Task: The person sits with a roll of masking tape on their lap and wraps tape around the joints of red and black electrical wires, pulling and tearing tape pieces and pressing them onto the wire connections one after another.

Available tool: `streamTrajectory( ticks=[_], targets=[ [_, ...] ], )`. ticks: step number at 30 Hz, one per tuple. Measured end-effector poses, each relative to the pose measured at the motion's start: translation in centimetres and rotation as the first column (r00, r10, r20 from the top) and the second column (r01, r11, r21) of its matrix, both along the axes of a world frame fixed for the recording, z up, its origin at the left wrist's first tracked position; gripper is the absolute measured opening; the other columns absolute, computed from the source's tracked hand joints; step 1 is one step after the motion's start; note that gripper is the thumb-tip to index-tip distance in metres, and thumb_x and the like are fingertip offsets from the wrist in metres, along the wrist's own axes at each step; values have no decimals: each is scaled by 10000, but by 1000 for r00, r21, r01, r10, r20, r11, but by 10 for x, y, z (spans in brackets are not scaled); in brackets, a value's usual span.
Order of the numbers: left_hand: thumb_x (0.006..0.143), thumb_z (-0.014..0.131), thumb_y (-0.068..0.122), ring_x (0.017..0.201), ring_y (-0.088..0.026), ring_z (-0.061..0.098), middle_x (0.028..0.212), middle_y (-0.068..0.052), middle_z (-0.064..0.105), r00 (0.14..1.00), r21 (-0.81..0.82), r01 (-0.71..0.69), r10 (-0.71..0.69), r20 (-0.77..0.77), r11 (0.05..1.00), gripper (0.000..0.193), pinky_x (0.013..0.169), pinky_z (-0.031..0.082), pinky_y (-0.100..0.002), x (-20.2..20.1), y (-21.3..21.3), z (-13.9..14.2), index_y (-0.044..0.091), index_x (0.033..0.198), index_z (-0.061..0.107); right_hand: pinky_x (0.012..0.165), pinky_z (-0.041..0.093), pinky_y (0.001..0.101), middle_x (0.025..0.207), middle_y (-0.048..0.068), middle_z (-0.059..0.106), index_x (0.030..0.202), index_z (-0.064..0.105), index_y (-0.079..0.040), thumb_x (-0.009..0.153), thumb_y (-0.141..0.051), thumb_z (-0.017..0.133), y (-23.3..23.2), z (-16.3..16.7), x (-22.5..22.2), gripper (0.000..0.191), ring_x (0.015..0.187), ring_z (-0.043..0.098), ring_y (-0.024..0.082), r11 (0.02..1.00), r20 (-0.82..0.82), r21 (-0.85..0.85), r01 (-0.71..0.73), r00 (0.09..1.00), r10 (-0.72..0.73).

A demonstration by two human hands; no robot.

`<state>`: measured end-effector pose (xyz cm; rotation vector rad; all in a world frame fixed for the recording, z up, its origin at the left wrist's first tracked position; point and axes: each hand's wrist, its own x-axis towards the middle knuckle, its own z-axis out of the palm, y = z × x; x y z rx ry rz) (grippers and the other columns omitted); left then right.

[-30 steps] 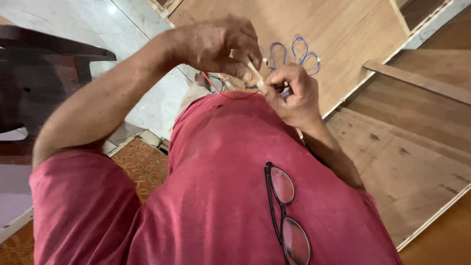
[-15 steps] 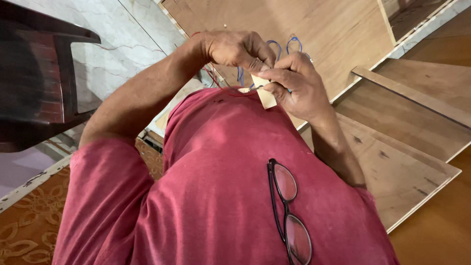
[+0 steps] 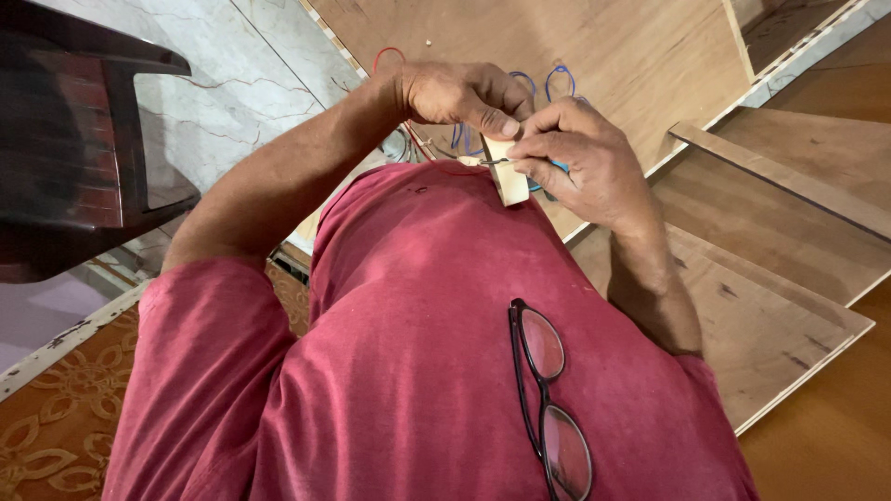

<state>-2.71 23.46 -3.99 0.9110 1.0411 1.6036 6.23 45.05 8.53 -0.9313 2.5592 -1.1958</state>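
Note:
My left hand (image 3: 461,96) pinches the top of a small pale wooden block (image 3: 510,184) with thumb and fingers, just above my red shirt. My right hand (image 3: 583,158) is closed around a thin metal-tipped tool (image 3: 496,162) with a bit of blue handle showing, its tip pressed against the block's side. The two hands touch each other at the block. Loops of blue wire (image 3: 560,76) and a red wire (image 3: 388,54) lie on the board right behind the hands, partly hidden by them.
Black-framed glasses (image 3: 548,399) hang on my shirt front. Plywood sheets (image 3: 789,232) and a wooden strip (image 3: 780,176) lie at the right, another board (image 3: 631,46) at the top. A dark chair (image 3: 83,148) stands at the left on a marble floor (image 3: 251,83).
Both hands stay together on the block and have shifted slightly toward my chest in the picture. The view has tilted, showing more of the chair and floor.

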Motion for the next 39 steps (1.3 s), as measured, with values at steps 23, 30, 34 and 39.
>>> streamTrajectory(
  ticks=[23, 30, 34, 39],
  targets=[
    [821, 898, 307, 1112, -222, 635, 1184, -131, 652, 909, -253, -415, 406, -89, 874, 802, 1001, 519, -365, 81, -1, -18, 33, 1463, 504, 829, 461, 217, 1018, -30, 579, 1145, 567, -46, 993, 18, 619, 20, -61, 43, 173, 914, 542, 40, 797, 600, -298, 525, 753, -271],
    [901, 812, 198, 1064, -142, 666, 1091, -24, 735, 915, -199, -403, 400, -55, 893, 599, 979, 516, -328, 76, 2, -8, 17, 1403, 539, 852, 548, 343, 1125, 92, 636, 1148, 734, -60, 901, -16, 795, 16, -29, 37, 258, 1019, 661, 252, 953, -28, 109, 283, 959, -282],
    [899, 801, 153, 1011, -129, 666, 1064, -31, 713, 896, -263, -439, 442, -53, 859, 564, 911, 538, -297, 76, 4, -4, 20, 1379, 537, 860, 546, 398, 1111, 87, 643, 1105, 733, -61, 823, -115, 871, 13, -28, 41, 318, 1014, 645, 295, 956, -179, 156, 248, 959, -219],
    [894, 805, 165, 919, -128, 707, 988, -53, 762, 834, -268, -551, 510, -211, 790, 469, 829, 566, -298, 79, 10, 3, 14, 1286, 597, 804, 559, 368, 1036, 55, 665, 1079, 743, -90, 896, -43, 851, 5, -45, 44, 218, 950, 671, 260, 922, -343, 151, 358, 893, -291]
  ],
)
